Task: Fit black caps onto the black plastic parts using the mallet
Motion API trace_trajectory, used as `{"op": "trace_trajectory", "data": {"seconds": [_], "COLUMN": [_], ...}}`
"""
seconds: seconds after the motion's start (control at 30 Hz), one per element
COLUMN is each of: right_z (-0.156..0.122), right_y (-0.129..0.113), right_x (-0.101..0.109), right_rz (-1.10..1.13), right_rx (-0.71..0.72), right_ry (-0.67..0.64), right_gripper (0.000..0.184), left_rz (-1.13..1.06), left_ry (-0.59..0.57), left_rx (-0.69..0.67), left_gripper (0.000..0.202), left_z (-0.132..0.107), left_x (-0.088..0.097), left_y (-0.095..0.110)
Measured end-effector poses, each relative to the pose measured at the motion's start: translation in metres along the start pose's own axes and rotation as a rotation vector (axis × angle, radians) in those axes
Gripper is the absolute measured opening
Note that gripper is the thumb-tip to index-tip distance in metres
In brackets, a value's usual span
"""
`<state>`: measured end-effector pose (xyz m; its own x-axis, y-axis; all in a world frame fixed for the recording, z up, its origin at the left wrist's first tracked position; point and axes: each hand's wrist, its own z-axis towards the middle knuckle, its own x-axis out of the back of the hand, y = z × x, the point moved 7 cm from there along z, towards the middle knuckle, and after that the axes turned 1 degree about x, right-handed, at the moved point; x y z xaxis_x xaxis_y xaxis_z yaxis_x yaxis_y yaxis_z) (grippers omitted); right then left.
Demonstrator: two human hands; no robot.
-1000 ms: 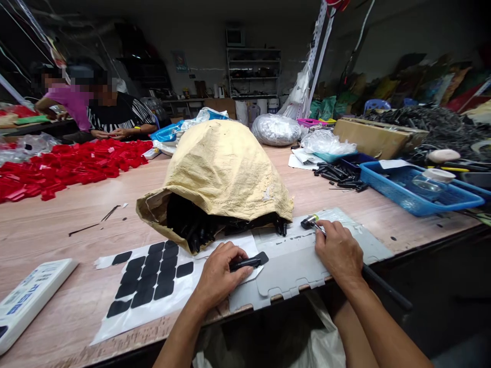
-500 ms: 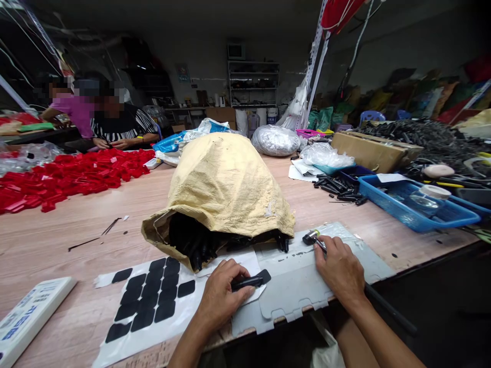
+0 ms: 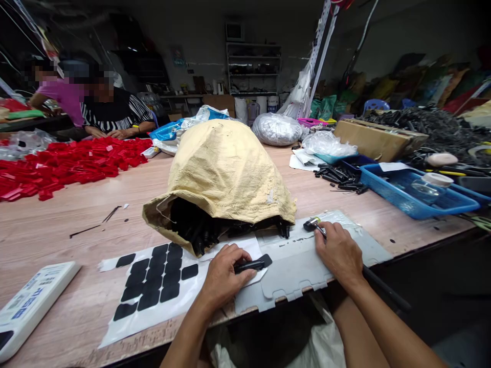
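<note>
My left hand pinches a short black plastic tube between thumb and fingers, low over the grey board. Its right end lies over a black rounded-square patch on white backing. My right hand is closed around the shaft of a hammer, whose dark head rests near the far part of the grey board. The hammer's long black handle passes under my wrist and past the table edge. Left of my left hand lies a white sheet bearing several black rounded-square patches.
A yellow woven sack of black tubes stands just beyond my hands. A white box lies at left, red parts beyond. At right are a blue basket and a cardboard box. Two people sit across at far left.
The whole view has shifted slightly, with the table now higher in the picture. Both hands keep the same grip and place on the board.
</note>
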<state>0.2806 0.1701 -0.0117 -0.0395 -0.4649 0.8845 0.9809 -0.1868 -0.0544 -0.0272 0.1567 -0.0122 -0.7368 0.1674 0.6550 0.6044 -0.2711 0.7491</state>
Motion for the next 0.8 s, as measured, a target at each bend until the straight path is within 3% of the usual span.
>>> {"op": "trace_trajectory", "data": {"seconds": [0.4,0.8], "right_z": [0.0018,-0.0033], "right_y": [-0.0006,-0.0011], "right_x": [-0.0029,-0.0026], "right_rz": [-0.044,-0.045], "right_rx": [-0.002,0.062], "right_ry": [-0.030,0.042], "right_gripper": [0.021,0.021], "left_rz": [0.005,0.031], "left_ry": [-0.006,-0.012], "left_rx": [0.012,0.027], "left_gripper": [0.010,0.011], "left_z": [-0.0017,-0.0008], "left_x": [0.0007,-0.0024], "left_y": [0.0019,-0.0020]}}
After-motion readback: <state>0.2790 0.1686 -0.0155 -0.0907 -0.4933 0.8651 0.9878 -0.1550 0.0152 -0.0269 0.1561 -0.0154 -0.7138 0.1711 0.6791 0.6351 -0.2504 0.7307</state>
